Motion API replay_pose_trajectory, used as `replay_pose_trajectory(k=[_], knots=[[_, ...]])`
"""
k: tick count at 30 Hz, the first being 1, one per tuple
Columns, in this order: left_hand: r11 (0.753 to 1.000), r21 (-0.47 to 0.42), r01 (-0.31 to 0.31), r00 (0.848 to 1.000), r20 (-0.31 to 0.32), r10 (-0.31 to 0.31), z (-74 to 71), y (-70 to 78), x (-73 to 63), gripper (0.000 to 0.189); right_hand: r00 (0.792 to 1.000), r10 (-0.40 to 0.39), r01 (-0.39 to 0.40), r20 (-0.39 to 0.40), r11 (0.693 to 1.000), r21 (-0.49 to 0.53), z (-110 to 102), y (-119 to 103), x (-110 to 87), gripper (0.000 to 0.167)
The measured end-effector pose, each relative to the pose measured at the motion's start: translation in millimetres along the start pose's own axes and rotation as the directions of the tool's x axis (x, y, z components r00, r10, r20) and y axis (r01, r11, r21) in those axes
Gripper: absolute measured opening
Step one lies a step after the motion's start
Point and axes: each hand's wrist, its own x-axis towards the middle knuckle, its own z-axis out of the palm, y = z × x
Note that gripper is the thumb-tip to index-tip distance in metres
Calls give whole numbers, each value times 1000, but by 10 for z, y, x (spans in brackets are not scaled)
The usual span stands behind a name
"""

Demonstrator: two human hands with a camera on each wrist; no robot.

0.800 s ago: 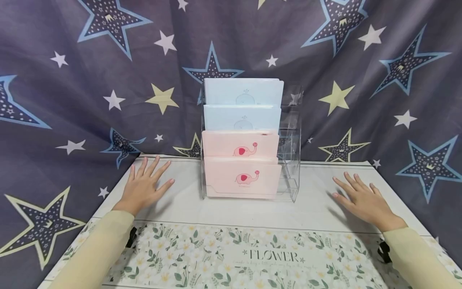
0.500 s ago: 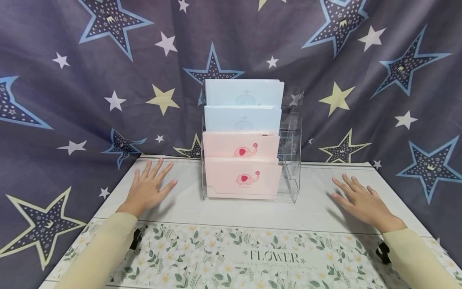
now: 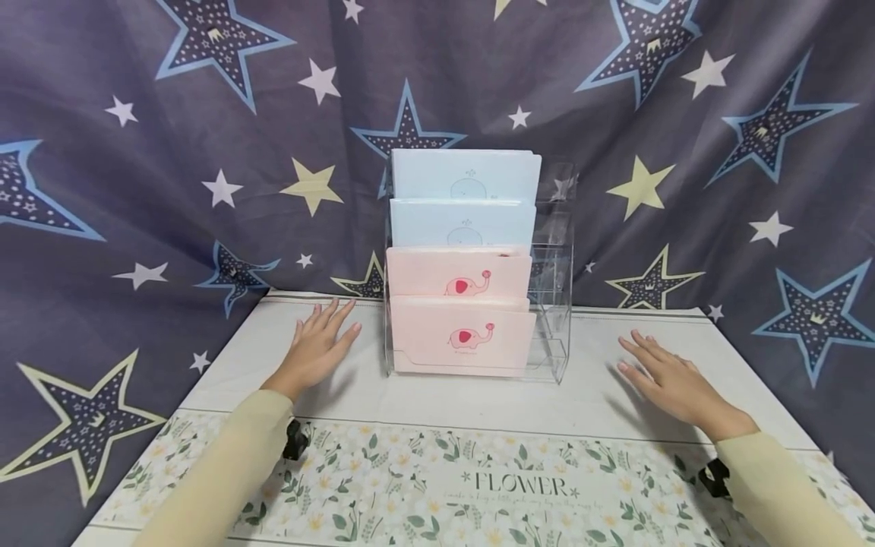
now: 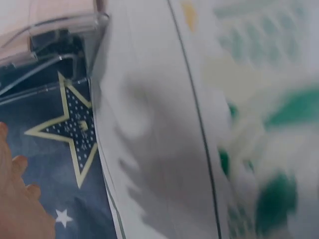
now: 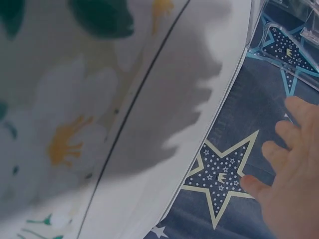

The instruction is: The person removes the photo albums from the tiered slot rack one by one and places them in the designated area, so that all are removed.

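Note:
A clear tiered rack (image 3: 557, 304) stands at the middle back of the table. Its two upper tiers hold light blue folders (image 3: 424, 176) with a whale drawing, one set above the other. Pink folders (image 3: 417, 334) with a red-eared elephant fill the two lower tiers. To the left of the rack, my left hand (image 3: 316, 351) hovers over the white cloth, fingers spread and holding nothing. On the other side, my right hand (image 3: 673, 384) is raised over the cloth with its fingers extended, also holding nothing. In both wrist views the hands' shadows fall on the cloth.
A white tablecloth (image 3: 465, 406) with a floral band and the word FLOWER covers the table. A dark curtain (image 3: 260, 152) printed with stars hangs right behind the rack and along both sides. Black wrist straps (image 3: 295, 439) show below the sleeves.
My left hand has moved right, closer to the rack. My right hand has shifted slightly left and turned a little inward. The folders and rack stay in place.

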Motion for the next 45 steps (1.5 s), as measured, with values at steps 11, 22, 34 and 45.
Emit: replay_pose_trajectory(k=[11,22,34,45], knots=[[979,-204,19,999,39,-12,154,282,208,68,993,-82,92,-88,989,118,-2,-151,64,62],[828,-518,214,973,190,-132,195,489,444,77,976,-126,163,-180,965,205,-17,-330,130,55],[607,-731,311,950,240,-199,255,539,629,78,946,-194,261,-258,931,256,43,-559,314,48],[470,-829,302,953,248,-174,290,481,638,71,947,-187,286,-260,860,423,129,-883,565,44]])
